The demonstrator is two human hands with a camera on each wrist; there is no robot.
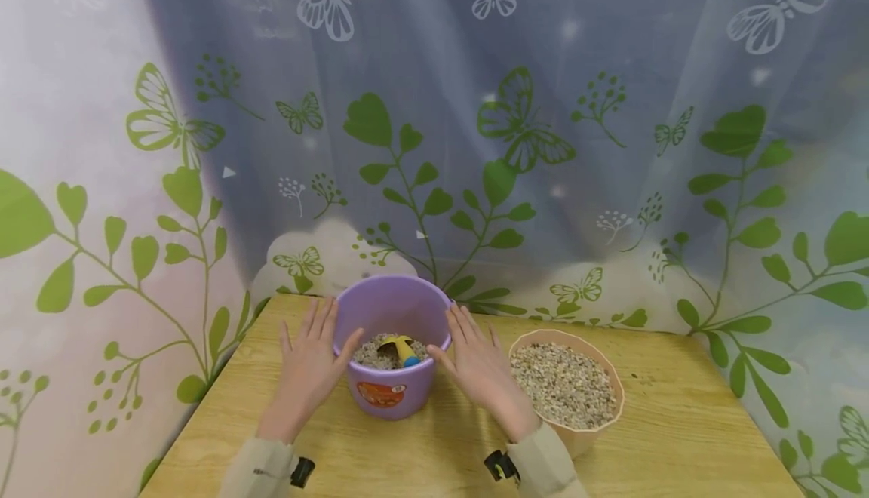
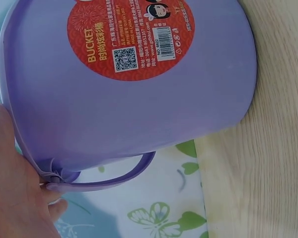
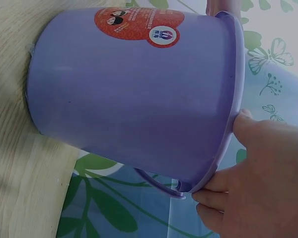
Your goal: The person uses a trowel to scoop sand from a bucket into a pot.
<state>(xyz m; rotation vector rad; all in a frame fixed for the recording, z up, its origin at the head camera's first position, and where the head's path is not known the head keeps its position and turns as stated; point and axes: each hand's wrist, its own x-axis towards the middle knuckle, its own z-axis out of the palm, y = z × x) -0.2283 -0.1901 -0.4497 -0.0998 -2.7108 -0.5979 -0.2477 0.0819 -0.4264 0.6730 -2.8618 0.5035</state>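
Head view shows us the purple bucket (image 1: 419, 389) between the grips, its long axis upright: left grip (image 1: 308, 371) at nine o'clock, right grip (image 1: 483, 366) at three, equally near. We see straight fingers touching the rim on both sides, curled round nothing. A grain-filled tub (image 1: 573, 442) stands at four o'clock; the tabletop (image 1: 679, 407) meets the curtain (image 1: 584, 181) at twelve, with wood showing toward six.

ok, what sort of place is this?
Probably an indoor tabletop setup, perhaps staged: a wood-grain table hemmed in by butterfly-and-leaf printed fabric, with a purple bucket and a peach tub of loose granules on it.
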